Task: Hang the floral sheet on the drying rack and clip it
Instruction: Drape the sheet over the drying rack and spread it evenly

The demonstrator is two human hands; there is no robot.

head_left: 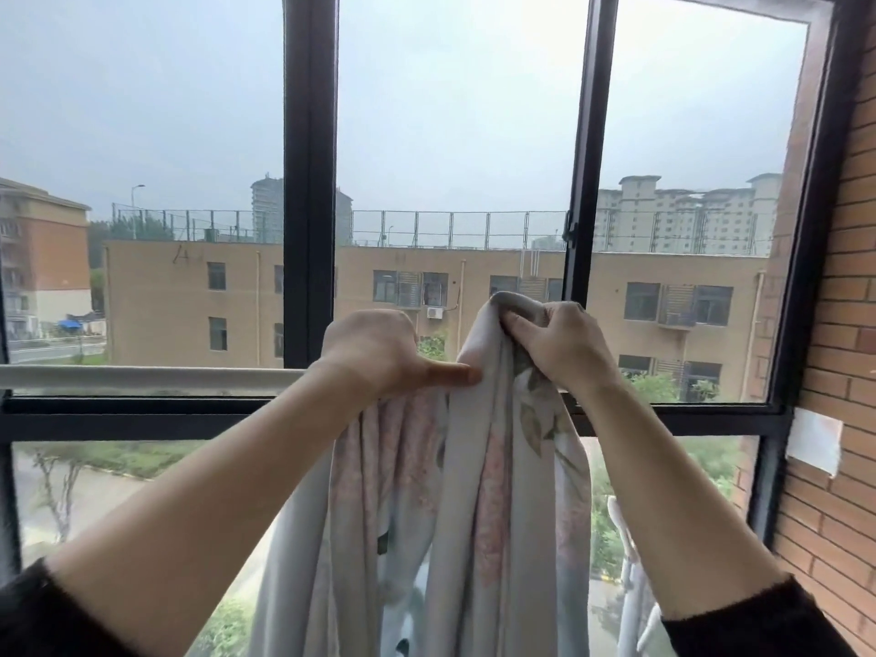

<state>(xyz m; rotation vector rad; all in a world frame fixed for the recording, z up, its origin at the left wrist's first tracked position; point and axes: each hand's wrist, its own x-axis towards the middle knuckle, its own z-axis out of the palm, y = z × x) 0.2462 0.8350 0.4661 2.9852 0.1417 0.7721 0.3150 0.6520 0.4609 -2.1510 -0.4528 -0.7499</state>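
The pale pink-and-green floral sheet (479, 490) hangs in long vertical folds at lower centre, its bunched top lifted just above the white round rail (142, 377) of the drying rack, which runs level from the left edge to the centre. The right hand (564, 346) has its fingers (521, 327) curled tight round that bunch. The left hand (374, 348), just left of it, curls over at rail height, thumb straight against the fold; what it grips is hidden. The bare rail lies leftward, nearer the left hand, so spreading likely goes that way
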